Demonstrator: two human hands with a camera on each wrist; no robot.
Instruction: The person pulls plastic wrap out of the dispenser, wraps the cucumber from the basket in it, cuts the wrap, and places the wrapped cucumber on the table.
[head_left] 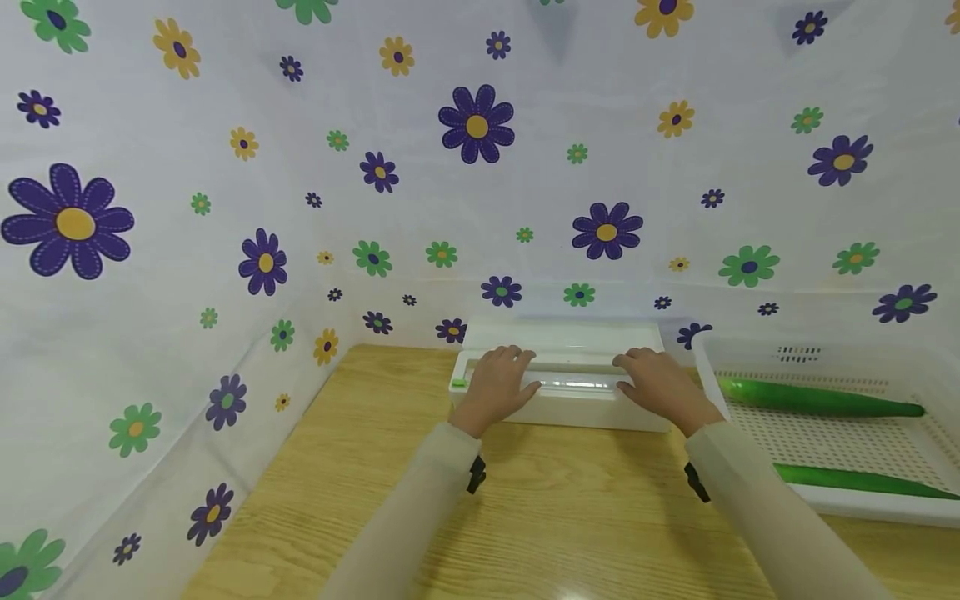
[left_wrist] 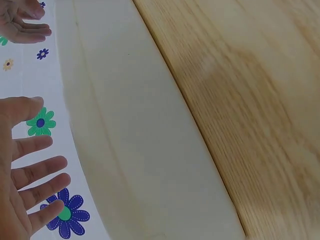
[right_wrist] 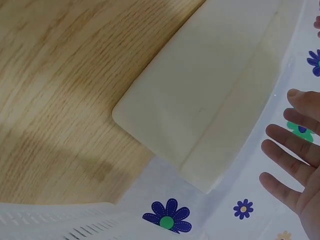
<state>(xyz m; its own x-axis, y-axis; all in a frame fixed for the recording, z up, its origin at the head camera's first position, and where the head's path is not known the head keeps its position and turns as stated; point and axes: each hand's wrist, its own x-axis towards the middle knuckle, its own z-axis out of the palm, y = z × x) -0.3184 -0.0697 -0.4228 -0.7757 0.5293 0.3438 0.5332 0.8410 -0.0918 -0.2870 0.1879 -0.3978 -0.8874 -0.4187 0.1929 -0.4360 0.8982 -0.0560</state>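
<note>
Both the left hand (head_left: 495, 385) and the right hand (head_left: 660, 385) are hanging over a long white box (head_left: 585, 412), one above each end. In the left wrist view the left hand's fingers (left_wrist: 42, 169) are spreading well apart, nearly straight, with the thumb standing away from them. The right hand's fingers (right_wrist: 292, 141) are spreading in the same way in the right wrist view. Neither hand is gripping anything; whether any fingertip is touching the box's far edge, I cannot tell.

The box is lying lengthwise from left to right on the far part of the wooden table (head_left: 585, 517). Its lid (head_left: 562, 335) is standing raised along the far side, and a clear roll (head_left: 577, 382) is showing inside, in the gap between the hands. A small green tab (head_left: 459, 383) is sitting at the left end, just left of the left hand.

To the right, a white perforated basket (head_left: 862, 500) is holding two long green vegetables: a far one (head_left: 817, 398), tapering to the right, and a near one (head_left: 862, 480), partly hidden by the near rim. The right sleeve (head_left: 765, 500) is crossing in front of the basket's near left corner and covering it. The left sleeve (head_left: 408, 508) is stretching over the table's left half. The hands themselves are hiding parts of the box's top. Behind everything, a white flowered cloth (head_left: 420, 108) is hanging on the far and left sides.
</note>
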